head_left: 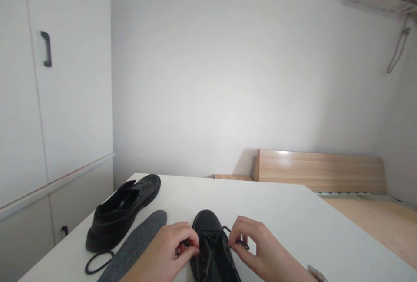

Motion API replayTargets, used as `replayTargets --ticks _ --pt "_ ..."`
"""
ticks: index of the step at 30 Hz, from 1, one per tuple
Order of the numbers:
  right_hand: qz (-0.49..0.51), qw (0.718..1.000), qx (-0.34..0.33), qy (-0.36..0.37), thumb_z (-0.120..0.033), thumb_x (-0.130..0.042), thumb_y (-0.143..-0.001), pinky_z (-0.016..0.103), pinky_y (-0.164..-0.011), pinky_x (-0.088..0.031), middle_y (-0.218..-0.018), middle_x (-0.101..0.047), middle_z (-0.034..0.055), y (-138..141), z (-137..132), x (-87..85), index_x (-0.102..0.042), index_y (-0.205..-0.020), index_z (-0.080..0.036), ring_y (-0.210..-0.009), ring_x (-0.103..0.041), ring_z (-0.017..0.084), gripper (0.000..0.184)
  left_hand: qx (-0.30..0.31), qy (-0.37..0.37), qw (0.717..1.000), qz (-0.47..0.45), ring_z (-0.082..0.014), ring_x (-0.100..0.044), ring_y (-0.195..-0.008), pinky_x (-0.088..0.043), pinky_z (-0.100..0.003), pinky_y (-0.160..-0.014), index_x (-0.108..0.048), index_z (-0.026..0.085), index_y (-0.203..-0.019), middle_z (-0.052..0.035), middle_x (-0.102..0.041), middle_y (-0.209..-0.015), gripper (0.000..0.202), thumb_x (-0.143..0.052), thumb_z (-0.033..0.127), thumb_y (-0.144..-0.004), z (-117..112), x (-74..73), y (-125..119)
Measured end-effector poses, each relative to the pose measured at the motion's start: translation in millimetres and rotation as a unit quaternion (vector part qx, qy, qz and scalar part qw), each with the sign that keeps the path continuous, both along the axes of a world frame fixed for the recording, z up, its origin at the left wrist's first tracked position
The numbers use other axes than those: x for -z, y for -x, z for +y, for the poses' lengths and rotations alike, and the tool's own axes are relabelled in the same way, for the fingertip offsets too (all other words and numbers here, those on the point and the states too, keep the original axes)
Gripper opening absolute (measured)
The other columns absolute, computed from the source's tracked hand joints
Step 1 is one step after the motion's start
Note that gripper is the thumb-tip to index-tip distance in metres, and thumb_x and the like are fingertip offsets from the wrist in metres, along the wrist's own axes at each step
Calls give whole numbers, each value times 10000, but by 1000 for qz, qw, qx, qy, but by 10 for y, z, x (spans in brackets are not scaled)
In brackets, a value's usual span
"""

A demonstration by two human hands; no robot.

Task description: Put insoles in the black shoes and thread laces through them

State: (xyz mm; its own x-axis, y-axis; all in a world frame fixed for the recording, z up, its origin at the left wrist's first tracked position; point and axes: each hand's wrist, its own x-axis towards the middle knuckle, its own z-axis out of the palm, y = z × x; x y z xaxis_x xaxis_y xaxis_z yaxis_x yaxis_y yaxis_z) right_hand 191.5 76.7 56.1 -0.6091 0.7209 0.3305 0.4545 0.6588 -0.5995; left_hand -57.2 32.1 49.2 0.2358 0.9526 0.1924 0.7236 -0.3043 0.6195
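Both hands are working at the near edge of the white table (pixel 276 212), over a black shoe (pixel 208 238) that is lying at about six o'clock in the view with its toe pointing away toward twelve. The left hand (pixel 166 251) is sitting just at the shoe's nine o'clock side, its fingers (pixel 190 243) pressed together and pinching one end of the black shoelace (pixel 215 233). The right hand (pixel 257 247) is sitting at the shoe's three o'clock side, its fingers (pixel 236 239) likewise closed together on the other end of the lace, with a small loop of it showing just beyond the fingertips. The lace is running between the two hands across the top of the shoe.

A grey insole (pixel 140 243) is lying flat on the table just beside the left hand, toward ten o'clock from it. Farther toward ten o'clock, a second black shoe (pixel 124 210) is resting on its sole, unlaced, its toe pointing toward one o'clock. A loose black lace (pixel 97 262) is curling in a loop on the table at that shoe's heel, touching the insole's near end.

A white wardrobe (pixel 65 99) with a dark handle (pixel 46 48) is standing at nine o'clock, and a wooden bed frame (pixel 319 171) is lying against the wall at three o'clock.
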Motion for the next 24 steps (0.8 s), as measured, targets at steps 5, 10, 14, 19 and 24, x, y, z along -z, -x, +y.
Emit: replayTargets --ticks 5,10,14,19,24 --pt "-7 1000 2 -12 -8 -515 -778 259 -680 -442 -802 -614 11 30 -24 -19 -629 -788 -186 -746 -570 153 211 13 3 1000 -20 -134 -595 -738 -390 -213 -659 -719 193 -812 4 -697 -807 141 -595 130 -830 -43 -11 -8" --pt "-1 1000 -4 -19 -24 -536 -800 275 -717 -458 -837 -623 24 54 -59 -21 -634 -795 -191 -794 -589 170 193 24 -44 998 -38 -146 -600 -768 -411 -229 -697 -722 197 -802 -6 -668 -823 145 -613 113 -849 -31 66 -22" --pt "1 999 -1 -41 -29 -546 -824 291 -790 -470 -904 -631 45 62 -68 14 -663 -808 -192 -883 -609 186 201 16 -95 995 -41 -172 -611 -871 -439 -251 -781 -747 215 -773 -26 -658 -886 136 -672 135 -854 -7 102 -18" --pt "-21 999 1 -28 -33 -557 -841 257 -687 -459 -798 -677 35 57 -41 53 -696 -775 -187 -750 -630 167 218 10 -66 996 -52 -166 -637 -760 -438 -240 -707 -759 206 -779 -18 -711 -775 109 -683 151 -835 11 158 -1" --pt "-51 998 4 -29 -100 -537 -879 261 -706 -483 -842 -715 48 84 -136 -45 -709 -931 -183 -763 -659 179 198 -6 -35 998 -51 -176 -678 -770 -446 -241 -720 -733 240 -936 -4 -759 -827 151 -593 218 -885 -67 111 -90"
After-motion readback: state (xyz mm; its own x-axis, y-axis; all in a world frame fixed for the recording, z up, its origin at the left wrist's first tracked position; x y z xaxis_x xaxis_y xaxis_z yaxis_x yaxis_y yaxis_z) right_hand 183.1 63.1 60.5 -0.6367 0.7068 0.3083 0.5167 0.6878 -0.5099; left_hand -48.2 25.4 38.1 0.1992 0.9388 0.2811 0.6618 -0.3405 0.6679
